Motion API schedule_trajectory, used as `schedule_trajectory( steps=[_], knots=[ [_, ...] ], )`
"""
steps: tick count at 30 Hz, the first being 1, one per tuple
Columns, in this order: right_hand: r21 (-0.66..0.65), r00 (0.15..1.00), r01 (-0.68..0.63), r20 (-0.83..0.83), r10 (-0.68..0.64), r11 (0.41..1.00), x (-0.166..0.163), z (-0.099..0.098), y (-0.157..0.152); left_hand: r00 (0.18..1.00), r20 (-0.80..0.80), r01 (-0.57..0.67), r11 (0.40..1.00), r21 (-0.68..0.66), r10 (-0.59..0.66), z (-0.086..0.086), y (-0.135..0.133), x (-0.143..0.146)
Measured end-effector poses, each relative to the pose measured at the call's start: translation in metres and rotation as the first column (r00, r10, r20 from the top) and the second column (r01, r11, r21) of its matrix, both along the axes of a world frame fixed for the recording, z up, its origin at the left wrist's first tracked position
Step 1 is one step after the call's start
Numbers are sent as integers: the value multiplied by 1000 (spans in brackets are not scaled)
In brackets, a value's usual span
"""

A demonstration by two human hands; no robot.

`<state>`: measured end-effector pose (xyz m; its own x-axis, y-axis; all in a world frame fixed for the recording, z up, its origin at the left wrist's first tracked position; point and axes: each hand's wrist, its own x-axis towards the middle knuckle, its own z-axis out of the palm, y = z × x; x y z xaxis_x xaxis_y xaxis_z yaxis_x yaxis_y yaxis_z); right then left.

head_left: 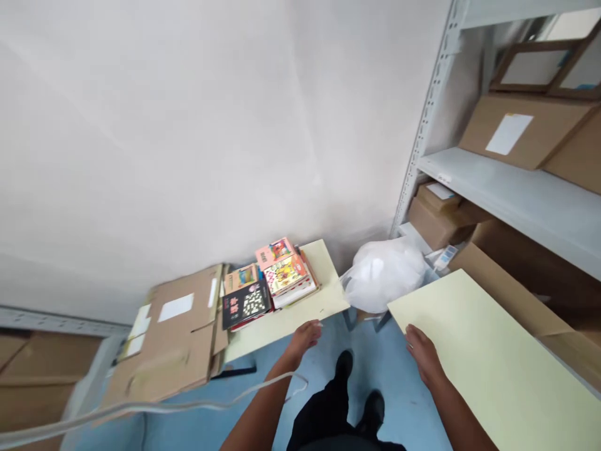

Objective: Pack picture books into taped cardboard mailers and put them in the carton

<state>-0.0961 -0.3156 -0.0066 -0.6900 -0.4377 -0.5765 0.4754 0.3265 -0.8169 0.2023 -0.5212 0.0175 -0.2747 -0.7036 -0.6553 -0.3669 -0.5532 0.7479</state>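
Note:
My left hand rests at the front edge of a low pale-green table, fingers curled over the rim. My right hand lies on the near corner of a second pale-green tabletop on the right, fingers bent against its edge. Stacks of colourful books and a black-covered book lie on the left table, just beyond my left hand. My dark trousers and black shoes show between the two tables on the blue floor.
Flattened cardboard boxes lie left of the books. A white plastic bag sits between the tables near the wall. Metal shelving on the right holds cardboard boxes. A white cable runs across the lower left.

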Motion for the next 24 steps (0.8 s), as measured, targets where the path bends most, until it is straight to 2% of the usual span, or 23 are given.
schedule_trajectory(
  steps=[2, 4, 7, 9, 12, 16, 20, 24],
  knots=[
    [-79, 996, -54, 62, 59, 995, 20, 13, -36, 992, 10, -127, 992, 9, 127, 12, 2, 51],
    [-158, 984, -132, 97, 148, 979, 46, 26, -68, 964, 2, -266, 964, 9, 266, 16, 7, 97],
    [-247, 946, -270, 113, 304, 931, 92, 42, -107, 860, -63, -505, 863, 28, 506, 9, 12, 152],
    [-276, 917, -341, 114, 382, 899, 124, 50, -130, 811, -95, -577, 816, 29, 577, 1, 10, 179],
    [-279, 885, -416, 93, 456, 865, 173, 56, -161, 794, -106, -601, 799, 12, 598, -6, -3, 210],
    [-241, 821, -537, 71, 566, 809, 234, 59, -196, 832, -135, -549, 835, -48, 539, -2, -40, 241],
    [-203, 750, -636, 62, 658, 744, 290, 59, -233, 870, -156, -489, 861, -144, 468, 10, -98, 264],
    [-168, 682, -723, -15, 731, 670, 332, 62, -292, 899, -104, -438, 858, -267, 426, 22, -169, 272]
  ],
)
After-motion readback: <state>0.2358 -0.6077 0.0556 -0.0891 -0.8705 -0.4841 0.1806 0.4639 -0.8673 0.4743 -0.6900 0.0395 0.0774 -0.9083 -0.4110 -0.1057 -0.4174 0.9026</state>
